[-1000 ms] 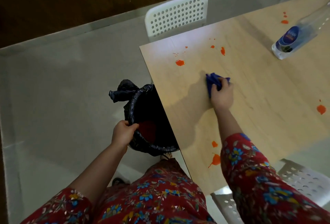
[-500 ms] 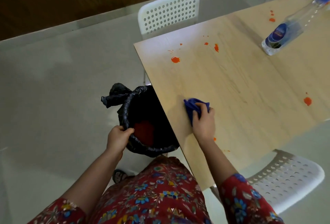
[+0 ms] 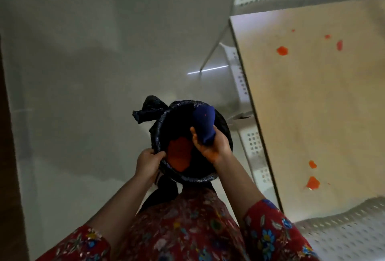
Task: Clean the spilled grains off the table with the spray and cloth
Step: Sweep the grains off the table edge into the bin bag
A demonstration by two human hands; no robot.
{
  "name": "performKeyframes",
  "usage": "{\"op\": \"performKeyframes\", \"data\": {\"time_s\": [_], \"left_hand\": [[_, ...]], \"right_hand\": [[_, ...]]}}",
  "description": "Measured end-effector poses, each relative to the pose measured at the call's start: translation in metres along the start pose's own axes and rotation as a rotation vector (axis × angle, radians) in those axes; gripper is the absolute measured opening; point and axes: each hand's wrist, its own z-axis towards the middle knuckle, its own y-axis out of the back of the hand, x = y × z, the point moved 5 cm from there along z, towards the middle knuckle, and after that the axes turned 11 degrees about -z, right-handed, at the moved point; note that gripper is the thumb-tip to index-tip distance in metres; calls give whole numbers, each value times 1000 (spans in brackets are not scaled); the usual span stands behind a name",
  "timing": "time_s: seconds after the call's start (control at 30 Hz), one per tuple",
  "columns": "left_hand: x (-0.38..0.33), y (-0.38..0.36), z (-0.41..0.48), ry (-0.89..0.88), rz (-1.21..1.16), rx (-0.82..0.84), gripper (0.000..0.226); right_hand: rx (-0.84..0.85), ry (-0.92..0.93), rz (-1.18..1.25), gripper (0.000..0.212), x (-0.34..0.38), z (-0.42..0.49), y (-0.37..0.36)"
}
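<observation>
Our right grip (image 3: pixel 210 146) curls round the blue cloth (image 3: pixel 205 122) over the bin (image 3: pixel 195 178), seemingly to shed grains; our left grip (image 3: pixel 149 164) clutches its rim to steady it; orange grains (image 3: pixel 282 50) dot the table (image 3: pixel 312 104)

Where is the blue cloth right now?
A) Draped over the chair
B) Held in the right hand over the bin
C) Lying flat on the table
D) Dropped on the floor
B: the right hand grips the blue cloth above the open bin.
</observation>
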Motion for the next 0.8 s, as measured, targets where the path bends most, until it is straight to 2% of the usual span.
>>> {"op": "performKeyframes", "data": {"time_s": [0.13,0.23,0.3,0.37,0.43,0.6,0.7,0.8], "left_hand": [[36,19,47,71,-23,-79,19],[62,20,88,119,-34,-137,18],[82,18,126,143,-27,-184,19],[103,17,165,164,-49,-217,22],[122,13,203,167,-59,-234,27],[158,5,280,177,-99,-206,25],[187,1,316,182,-119,-135,22],[220,-5,345,220,-100,-94,38]], "right_hand": [[-66,-115,-41,37,-28,78,16],[-131,-58,-129,35,-40,128,28],[-210,59,-340,26,-45,168,34],[-325,196,-652,28,-45,203,42],[-349,252,-822,27,-45,240,48],[-287,204,-866,17,-52,307,53],[-290,167,-841,17,-55,328,58],[-282,45,-747,19,-63,342,68]]}}
